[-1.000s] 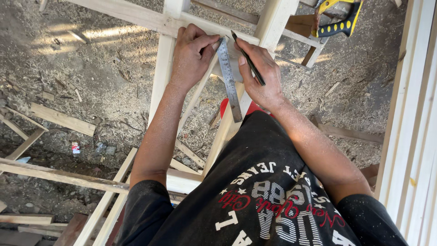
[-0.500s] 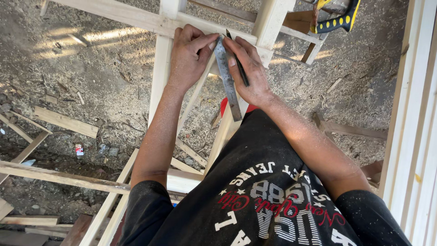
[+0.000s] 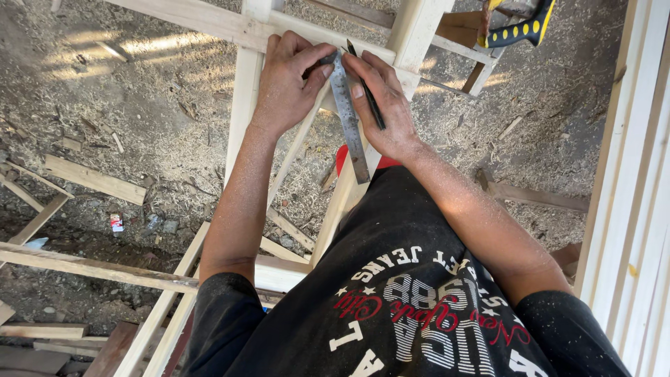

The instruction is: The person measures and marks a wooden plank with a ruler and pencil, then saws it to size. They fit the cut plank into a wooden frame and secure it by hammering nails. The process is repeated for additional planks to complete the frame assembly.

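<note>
My left hand presses the top end of a steel ruler against a pale wooden frame. The ruler runs down and slightly right over the frame's crossbar. My right hand holds a dark pencil beside the ruler's right edge, its tip up at the crossbar. Both forearms reach forward from my black printed shirt, dusted with sawdust.
A yellow and black saw handle lies on the frame at the top right. Loose wood strips and offcuts lie on the sawdust-covered ground at left. White painted boards stand along the right edge. Something red shows below the ruler.
The ruler and both hands have shifted slightly, and the pencil has come in closer to the ruler's edge near the crossbar.
</note>
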